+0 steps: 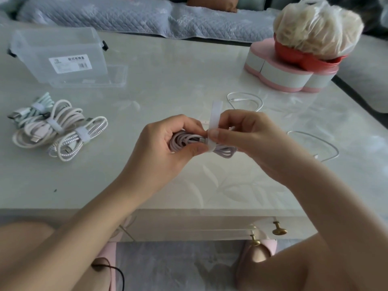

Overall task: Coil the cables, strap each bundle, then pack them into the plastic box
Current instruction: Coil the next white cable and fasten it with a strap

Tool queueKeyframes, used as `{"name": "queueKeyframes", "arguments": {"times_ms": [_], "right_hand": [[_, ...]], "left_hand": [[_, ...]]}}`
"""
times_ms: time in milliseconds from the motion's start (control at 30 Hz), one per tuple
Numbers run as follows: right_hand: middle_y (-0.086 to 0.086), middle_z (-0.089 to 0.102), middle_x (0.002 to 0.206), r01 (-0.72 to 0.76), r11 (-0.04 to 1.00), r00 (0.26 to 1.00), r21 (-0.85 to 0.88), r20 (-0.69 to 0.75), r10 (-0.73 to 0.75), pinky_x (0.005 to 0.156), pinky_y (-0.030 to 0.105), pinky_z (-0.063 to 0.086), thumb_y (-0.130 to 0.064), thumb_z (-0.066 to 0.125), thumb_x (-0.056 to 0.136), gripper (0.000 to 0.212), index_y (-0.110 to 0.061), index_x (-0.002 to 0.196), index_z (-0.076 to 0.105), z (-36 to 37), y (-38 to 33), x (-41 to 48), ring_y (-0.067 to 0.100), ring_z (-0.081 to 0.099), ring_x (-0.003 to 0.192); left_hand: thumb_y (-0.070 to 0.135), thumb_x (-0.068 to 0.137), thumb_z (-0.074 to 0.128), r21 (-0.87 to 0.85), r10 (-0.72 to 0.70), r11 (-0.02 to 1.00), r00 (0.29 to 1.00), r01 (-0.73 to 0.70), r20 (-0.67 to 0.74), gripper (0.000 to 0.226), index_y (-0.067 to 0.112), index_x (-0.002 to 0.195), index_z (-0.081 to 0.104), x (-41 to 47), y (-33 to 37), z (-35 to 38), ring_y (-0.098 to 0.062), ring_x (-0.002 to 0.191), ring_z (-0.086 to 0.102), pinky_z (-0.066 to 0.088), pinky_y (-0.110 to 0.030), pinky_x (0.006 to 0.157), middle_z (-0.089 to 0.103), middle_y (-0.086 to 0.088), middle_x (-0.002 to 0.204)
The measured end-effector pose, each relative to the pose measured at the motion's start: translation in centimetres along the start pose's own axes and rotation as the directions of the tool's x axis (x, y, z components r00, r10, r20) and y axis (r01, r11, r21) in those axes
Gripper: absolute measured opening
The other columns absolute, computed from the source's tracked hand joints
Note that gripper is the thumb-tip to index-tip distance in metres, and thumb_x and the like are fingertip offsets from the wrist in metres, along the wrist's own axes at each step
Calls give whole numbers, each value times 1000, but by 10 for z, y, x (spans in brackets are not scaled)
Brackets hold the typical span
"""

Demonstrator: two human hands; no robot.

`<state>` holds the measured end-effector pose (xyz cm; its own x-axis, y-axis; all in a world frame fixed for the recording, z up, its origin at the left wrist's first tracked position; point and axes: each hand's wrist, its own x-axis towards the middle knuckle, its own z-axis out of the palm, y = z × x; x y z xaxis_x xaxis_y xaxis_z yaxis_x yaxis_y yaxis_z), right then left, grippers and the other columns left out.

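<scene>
Left hand (168,141) fingers grip coiled lilac cable (222,151) above counter (168,85); right hand (241,131) fingers pinch white strap (216,109) around it. Three strapped bundles (56,127) near plastic box (63,59).

Lilac cable (223,151) is coiled and held over the tabletop's near middle in the left hand (168,143). White strap (216,110) crosses it, free end up, pinched by the right hand (247,133). Near the left edge, touching: mint bundle (42,101), beige bundle (63,116), braided bundle (94,127), all strapped. Loose white cable (245,97) and second loose cable (327,148) lie toward the right edge. Clear box (63,49), labelled, sits at the far-left corner.
</scene>
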<state>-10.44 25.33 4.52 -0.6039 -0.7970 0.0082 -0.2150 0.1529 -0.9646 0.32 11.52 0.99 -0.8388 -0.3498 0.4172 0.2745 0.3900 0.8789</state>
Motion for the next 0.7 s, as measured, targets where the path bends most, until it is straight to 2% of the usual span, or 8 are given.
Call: {"name": "queueKeyframes", "arguments": {"times_ms": [100, 200, 300, 400, 467, 567, 633, 700], "right_hand": [[10, 61, 72, -54, 998, 999, 16, 6, 54, 65, 27, 40, -16, 77, 70, 15, -13, 67, 63, -1, 2, 0, 19, 53, 68], [9, 63, 71, -86, 995, 996, 43, 33, 85, 63, 22, 41, -8, 73, 75, 16, -9, 67, 60, -2, 2, 1, 14, 55, 64], [7, 62, 68, -61, 994, 995, 92, 80, 54, 62, 21, 41, -10, 77, 69, 17, -9, 70, 60, 0, 1, 1, 12, 54, 60], [10, 60, 71, -47, 992, 998, 121, 53, 40, 67, 27, 39, -11, 72, 73, 12, -11, 72, 59, 5, 1, 1, 19, 52, 68], [11, 58, 76, -55, 992, 998, 114, 48, 50, 74, 33, 43, -8, 71, 79, 15, -11, 75, 57, 9, 2, 2, 22, 50, 76], [5, 54, 77, -116, 984, 993, 137, 48, 111, 84, 40, 54, -8, 63, 87, 16, -12, 76, 52, 15, 1, 1, 20, 53, 80], [8, 51, 77, -101, 979, 994, 176, 50, 94, 75, 34, 57, -7, 62, 87, 17, -11, 76, 50, 17, -1, 0, 19, 52, 78], [9, 51, 78, -68, 979, 997, 191, 60, 57, 68, 28, 54, -7, 61, 88, 17, -12, 76, 49, 17, -3, -1, 17, 52, 76]], "left_hand": [[15, 71, 73, -2, 21, 1000, 1000, -21, 9, 14, 19, 79, 64, -3, 0, 2, -3, 84, 65, 48, -15, 75, 68, 19, 88], [8, 72, 73, 125, 126, 984, 992, -128, 22, 17, 16, 80, 61, -7, 2, 2, 1, 84, 63, 43, -10, 74, 66, 23, 91], [3, 75, 72, 278, 264, 923, 963, -267, 50, 14, 7, 82, 61, -9, 7, -1, -1, 83, 60, 41, -9, 74, 64, 9, 94], [-1, 78, 71, 361, 339, 870, 939, -337, 59, 11, -2, 80, 60, -9, 7, -6, -6, 82, 58, 40, -7, 74, 63, -4, 92], [-3, 80, 70, 412, 374, 832, 924, -372, 79, 11, -5, 79, 59, -9, 5, -10, -10, 81, 58, 43, -10, 72, 63, -7, 93], [-2, 83, 67, 467, 415, 784, 905, -409, 96, 10, -7, 79, 59, -10, 1, -13, -15, 80, 59, 51, -25, 68, 63, -8, 95], [-2, 83, 66, 463, 428, 786, 901, -410, 73, 10, -8, 77, 59, -10, 1, -13, -15, 80, 59, 52, -24, 68, 63, -9, 95], [-4, 83, 66, 455, 437, 787, 897, -417, 65, 10, -8, 76, 59, -10, 3, -13, -15, 80, 59, 52, -22, 69, 63, -10, 94]]}}
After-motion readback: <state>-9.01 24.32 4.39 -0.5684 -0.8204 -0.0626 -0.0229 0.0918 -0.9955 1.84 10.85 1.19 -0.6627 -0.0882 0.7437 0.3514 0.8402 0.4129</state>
